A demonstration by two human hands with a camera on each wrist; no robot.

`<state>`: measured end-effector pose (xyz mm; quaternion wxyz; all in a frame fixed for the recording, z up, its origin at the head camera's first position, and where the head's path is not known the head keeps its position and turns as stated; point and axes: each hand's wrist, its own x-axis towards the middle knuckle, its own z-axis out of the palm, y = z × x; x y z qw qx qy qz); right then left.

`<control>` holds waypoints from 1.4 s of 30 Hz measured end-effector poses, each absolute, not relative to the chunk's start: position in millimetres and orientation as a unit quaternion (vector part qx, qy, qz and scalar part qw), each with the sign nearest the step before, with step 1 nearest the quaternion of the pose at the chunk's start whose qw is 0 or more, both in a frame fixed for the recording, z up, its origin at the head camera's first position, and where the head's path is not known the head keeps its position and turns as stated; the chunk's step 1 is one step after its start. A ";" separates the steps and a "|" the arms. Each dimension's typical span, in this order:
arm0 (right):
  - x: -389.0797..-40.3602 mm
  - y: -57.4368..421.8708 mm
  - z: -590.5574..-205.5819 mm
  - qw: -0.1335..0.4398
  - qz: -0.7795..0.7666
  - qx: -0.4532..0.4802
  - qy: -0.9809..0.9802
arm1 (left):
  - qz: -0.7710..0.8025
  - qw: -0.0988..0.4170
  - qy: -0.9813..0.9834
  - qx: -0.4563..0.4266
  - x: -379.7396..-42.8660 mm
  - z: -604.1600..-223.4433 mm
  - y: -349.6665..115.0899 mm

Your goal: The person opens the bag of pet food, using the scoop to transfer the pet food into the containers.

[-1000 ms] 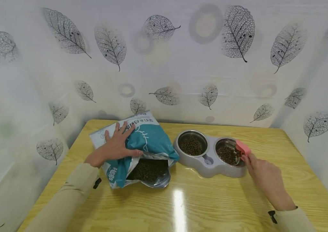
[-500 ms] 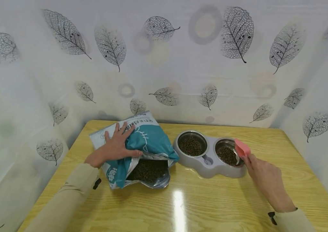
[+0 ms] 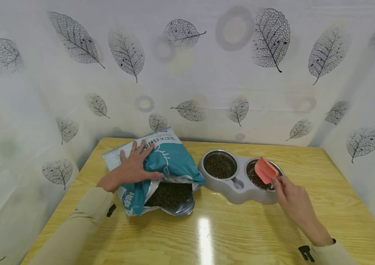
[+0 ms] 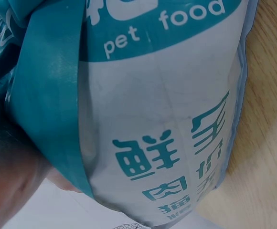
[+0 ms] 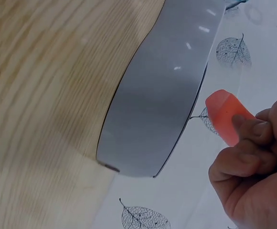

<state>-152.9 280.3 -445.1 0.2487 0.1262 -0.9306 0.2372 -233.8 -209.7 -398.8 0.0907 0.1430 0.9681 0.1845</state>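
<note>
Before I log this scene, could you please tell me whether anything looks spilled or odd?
Nothing looks spilled on the table. Slightly odd: the bag lies down, mouth open, so the kibble inside might slide out; the left hand rests on it.

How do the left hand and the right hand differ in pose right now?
The left hand lies on the pet food bag with its fingers spread; the right hand has curled fingers gripping the pink scoop.
The left hand rests on its object; the right hand holds its own up, by the grey double-bowl stand.
Both are bare, below beige sleeves.
</note>
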 end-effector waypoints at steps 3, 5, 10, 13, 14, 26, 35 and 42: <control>-149.6 272.9 -442.6 0.229 0.262 0.118 -0.930 | 0.186 0.090 0.968 0.143 -233.7 -399.1 -209.3; -147.7 268.2 -441.6 0.217 0.278 0.120 -0.928 | 0.186 0.090 0.968 0.143 -233.5 -399.1 -209.2; -145.2 255.6 -442.1 0.199 0.309 0.155 -0.917 | 0.184 0.092 0.968 0.142 -233.3 -399.3 -208.9; -144.4 246.8 -443.5 0.187 0.325 0.181 -0.909 | 0.185 0.092 0.968 0.142 -233.3 -399.2 -208.6; -143.9 243.7 -444.1 0.183 0.331 0.189 -0.906 | 0.185 0.092 0.968 0.142 -233.3 -399.1 -208.5; -138.2 209.6 -454.1 0.172 0.366 0.289 -0.868 | 0.189 0.094 0.967 0.144 -233.7 -399.9 -208.2; -134.1 192.8 -458.0 0.144 0.396 0.316 -0.851 | 0.186 0.095 0.967 0.143 -235.4 -399.9 -207.9; -130.1 184.9 -458.6 0.112 0.416 0.322 -0.843 | 0.184 0.095 0.968 0.141 -236.2 -399.7 -209.6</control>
